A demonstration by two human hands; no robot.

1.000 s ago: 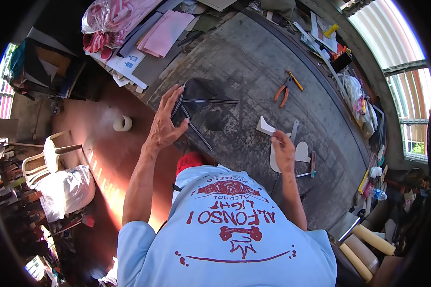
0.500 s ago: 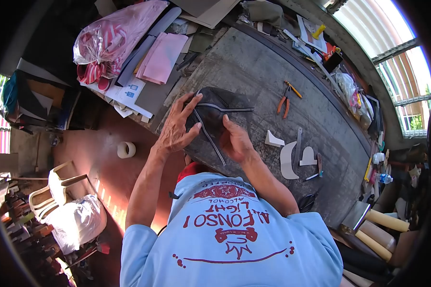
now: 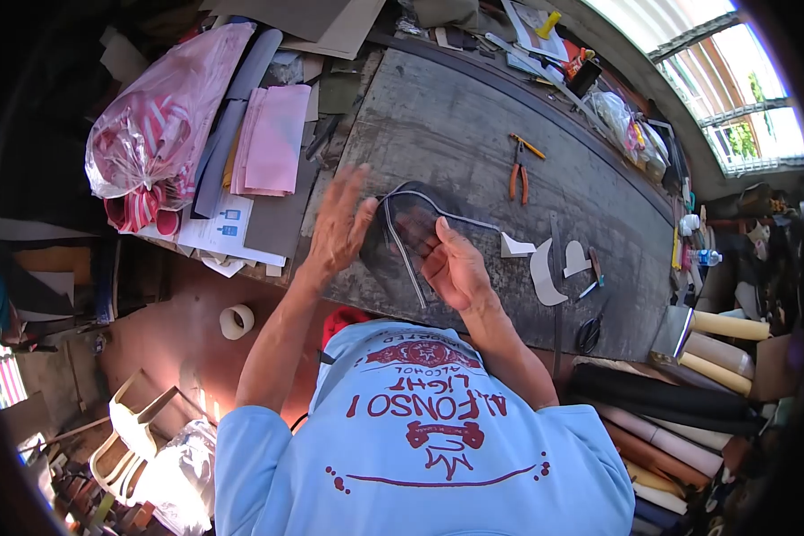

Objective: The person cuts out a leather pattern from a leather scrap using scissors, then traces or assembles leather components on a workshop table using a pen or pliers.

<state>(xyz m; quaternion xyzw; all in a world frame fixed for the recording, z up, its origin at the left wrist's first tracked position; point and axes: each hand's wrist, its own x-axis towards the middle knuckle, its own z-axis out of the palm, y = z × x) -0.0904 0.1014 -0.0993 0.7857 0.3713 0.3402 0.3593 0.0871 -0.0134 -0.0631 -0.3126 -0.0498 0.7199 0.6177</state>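
A sheer black mesh piece (image 3: 380, 259) with a black-and-white striped trim (image 3: 464, 219) is lifted over the near side of the worktable. My right hand (image 3: 460, 272) holds it, thumb on the upper side and the fingers showing through the mesh from underneath. The trim bends round in an arch, one end hanging toward my body and the other reaching right. My left hand (image 3: 335, 228) is just left of the mesh with its fingers stretched out, their tips blurred by motion. It appears to grip nothing.
Orange-handled pliers (image 3: 519, 168) lie on the dark worktable (image 3: 438, 107). White cut pieces (image 3: 544, 273), a metal ruler (image 3: 556, 246) and a small knife-like tool (image 3: 596, 268) are on the right. Pink sheets (image 3: 277, 138) and a plastic bag (image 3: 174, 116) sit at left. Material rolls (image 3: 728, 326) stand lower right.
My left hand has let go of the mesh and moved off to its left. My right hand has turned more palm-up beneath the mesh, and the trim has become more rounded. The view has shifted.
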